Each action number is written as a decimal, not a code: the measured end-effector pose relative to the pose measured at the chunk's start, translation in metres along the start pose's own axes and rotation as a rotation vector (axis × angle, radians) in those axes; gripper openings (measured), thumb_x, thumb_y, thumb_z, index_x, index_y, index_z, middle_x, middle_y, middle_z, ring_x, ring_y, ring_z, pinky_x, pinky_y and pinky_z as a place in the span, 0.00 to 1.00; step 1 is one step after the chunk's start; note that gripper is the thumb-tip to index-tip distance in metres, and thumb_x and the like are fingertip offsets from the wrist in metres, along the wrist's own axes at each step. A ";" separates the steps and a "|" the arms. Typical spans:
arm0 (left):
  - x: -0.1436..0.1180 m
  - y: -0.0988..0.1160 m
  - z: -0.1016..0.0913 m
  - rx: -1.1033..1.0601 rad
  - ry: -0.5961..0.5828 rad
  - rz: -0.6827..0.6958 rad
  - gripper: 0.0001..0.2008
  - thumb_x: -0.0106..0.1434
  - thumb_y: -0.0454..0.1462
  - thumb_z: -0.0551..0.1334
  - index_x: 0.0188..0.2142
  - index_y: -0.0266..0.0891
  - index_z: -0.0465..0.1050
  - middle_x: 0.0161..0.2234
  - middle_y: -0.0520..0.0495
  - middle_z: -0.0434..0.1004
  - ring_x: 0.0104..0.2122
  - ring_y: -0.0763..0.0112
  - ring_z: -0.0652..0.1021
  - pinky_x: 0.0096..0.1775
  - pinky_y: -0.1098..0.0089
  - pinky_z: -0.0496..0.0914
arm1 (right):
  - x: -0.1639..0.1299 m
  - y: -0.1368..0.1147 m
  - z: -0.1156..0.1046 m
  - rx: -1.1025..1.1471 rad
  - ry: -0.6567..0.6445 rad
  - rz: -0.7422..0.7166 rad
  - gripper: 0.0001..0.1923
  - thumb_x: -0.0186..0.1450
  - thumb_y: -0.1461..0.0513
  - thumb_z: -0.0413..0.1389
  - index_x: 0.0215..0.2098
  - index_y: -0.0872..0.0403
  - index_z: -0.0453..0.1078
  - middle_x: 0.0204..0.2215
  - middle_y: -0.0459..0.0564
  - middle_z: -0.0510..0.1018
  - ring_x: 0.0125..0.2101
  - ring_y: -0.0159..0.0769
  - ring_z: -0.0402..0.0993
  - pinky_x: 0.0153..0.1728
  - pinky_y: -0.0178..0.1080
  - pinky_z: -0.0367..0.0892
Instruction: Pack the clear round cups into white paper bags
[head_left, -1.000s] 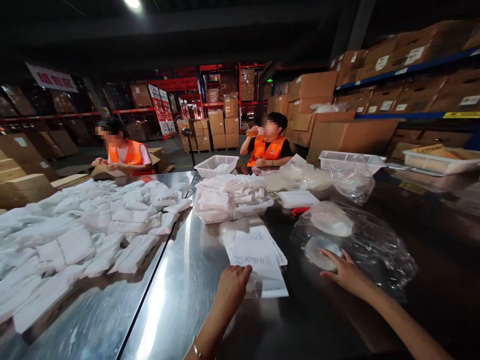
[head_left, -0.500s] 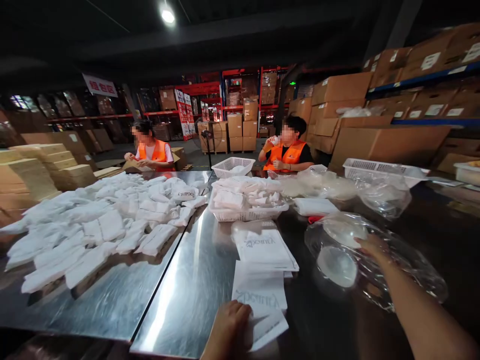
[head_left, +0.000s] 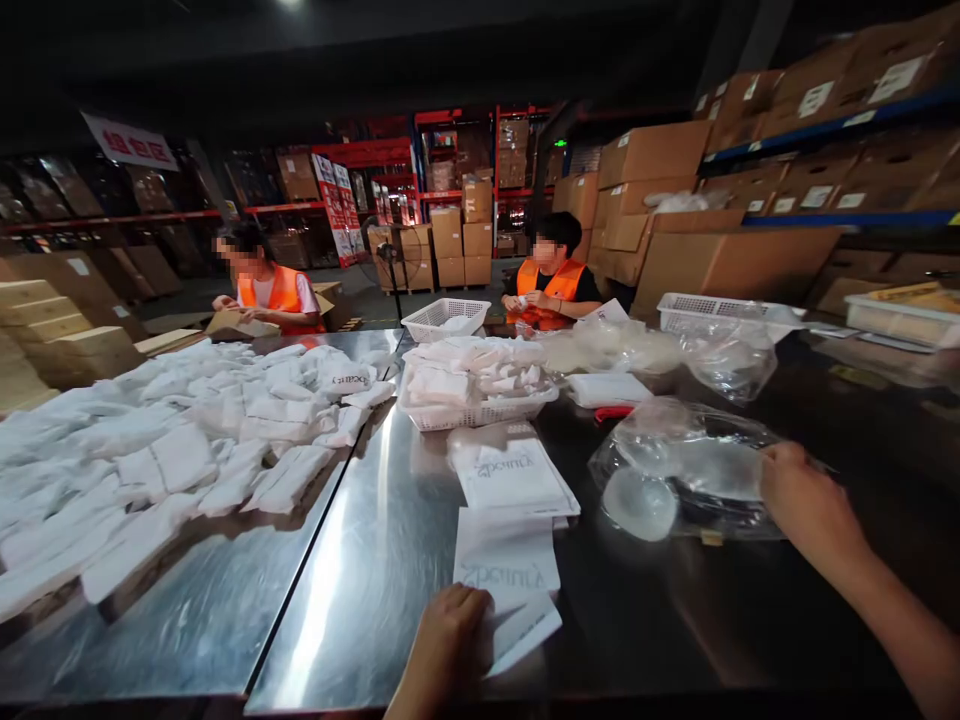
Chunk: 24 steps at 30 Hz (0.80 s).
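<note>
My left hand [head_left: 454, 632] is closed at the lower edge of a white pouch [head_left: 504, 545] printed "beauty", its fingertips partly hidden. That pouch lies on the metal table with its near end folded over. Beyond it is a stack of similar white pouches [head_left: 517, 475]. To the right, my right hand [head_left: 810, 500] is closed on the end of a translucent white piece [head_left: 724, 470] at a clear plastic bag [head_left: 660, 425]. Another rounded translucent piece [head_left: 640, 503] sits at the bag's left side. Whether the fingers also grip the bag film I cannot tell.
Many white filled pouches [head_left: 165, 465] cover the left table. A white basket [head_left: 480, 410] of pouches stands mid-table, another basket [head_left: 446, 320] behind it. Clear bags [head_left: 727, 350] and a red item [head_left: 613, 412] lie right. Two people in orange vests [head_left: 281, 290] sit opposite.
My right hand has moved right, from over the plastic bag to its right side, drawing the translucent piece along. The left hand stays at the pouch. The right-hand person's raised hand has come down.
</note>
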<state>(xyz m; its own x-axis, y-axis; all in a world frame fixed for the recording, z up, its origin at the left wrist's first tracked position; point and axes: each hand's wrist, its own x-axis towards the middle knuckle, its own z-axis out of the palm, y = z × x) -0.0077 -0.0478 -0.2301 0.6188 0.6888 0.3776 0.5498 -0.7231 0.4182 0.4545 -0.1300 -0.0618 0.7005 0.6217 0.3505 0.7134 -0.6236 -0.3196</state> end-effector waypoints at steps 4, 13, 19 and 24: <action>-0.003 -0.001 0.001 0.016 -0.022 -0.007 0.17 0.43 0.24 0.55 0.30 0.43 0.71 0.27 0.49 0.76 0.29 0.65 0.77 0.32 0.70 0.69 | -0.017 -0.002 -0.010 0.201 0.060 0.171 0.09 0.66 0.59 0.45 0.41 0.54 0.62 0.33 0.64 0.75 0.36 0.57 0.76 0.40 0.50 0.66; -0.003 -0.002 -0.003 -0.023 0.005 0.010 0.17 0.45 0.23 0.54 0.31 0.42 0.71 0.27 0.50 0.76 0.29 0.66 0.76 0.31 0.70 0.68 | -0.047 -0.008 0.011 1.310 0.075 0.371 0.20 0.42 0.59 0.61 0.33 0.50 0.63 0.36 0.49 0.73 0.36 0.41 0.77 0.45 0.43 0.74; -0.002 -0.001 -0.003 -0.020 0.029 0.013 0.16 0.48 0.23 0.54 0.32 0.42 0.72 0.27 0.50 0.77 0.28 0.67 0.77 0.31 0.70 0.67 | -0.060 -0.014 0.026 1.047 -0.337 0.394 0.22 0.40 0.55 0.65 0.34 0.52 0.72 0.18 0.44 0.67 0.18 0.34 0.63 0.19 0.37 0.66; -0.003 0.000 -0.003 -0.002 0.028 0.010 0.15 0.47 0.24 0.55 0.31 0.42 0.71 0.27 0.50 0.76 0.29 0.66 0.77 0.31 0.70 0.68 | -0.057 -0.016 0.053 0.610 -0.331 0.101 0.27 0.51 0.48 0.53 0.42 0.55 0.74 0.22 0.50 0.74 0.21 0.44 0.71 0.24 0.44 0.70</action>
<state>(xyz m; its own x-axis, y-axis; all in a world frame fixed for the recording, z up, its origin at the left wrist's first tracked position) -0.0114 -0.0491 -0.2285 0.6083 0.6826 0.4050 0.5423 -0.7300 0.4159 0.4044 -0.1307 -0.1232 0.6641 0.7468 0.0370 0.4600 -0.3691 -0.8076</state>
